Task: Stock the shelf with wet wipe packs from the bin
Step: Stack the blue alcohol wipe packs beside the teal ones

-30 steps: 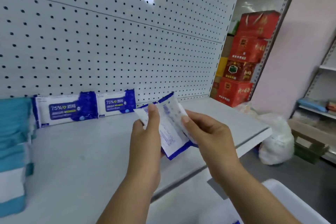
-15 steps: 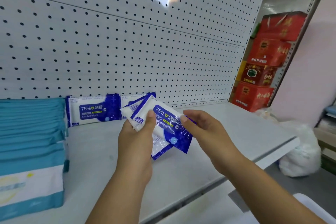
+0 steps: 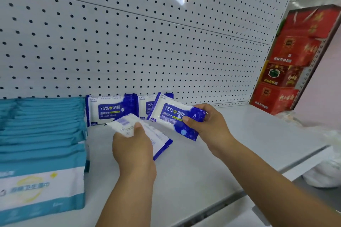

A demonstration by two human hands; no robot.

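My right hand (image 3: 208, 125) grips a blue-and-white alcohol wipe pack (image 3: 173, 116) by its right end, label facing me, held above the white shelf (image 3: 239, 143). My left hand (image 3: 132, 149) holds a second wipe pack (image 3: 147, 134) with its white back side up, thumb on top. Two matching packs stand against the pegboard: one (image 3: 110, 109) fully visible, the other (image 3: 145, 107) partly hidden behind the pack in my right hand. The bin is out of view.
A row of teal wipe packs (image 3: 42, 143) fills the shelf's left side. White pegboard (image 3: 129, 42) backs the shelf. Red boxes (image 3: 295, 61) are stacked beyond the shelf's right end. A white bag (image 3: 324, 173) lies on the floor below right.
The two packs, held together before, have separated: my right hand drew one pack up and right, label up, while my left hand keeps the other lower. Both moved closer to the pegboard.
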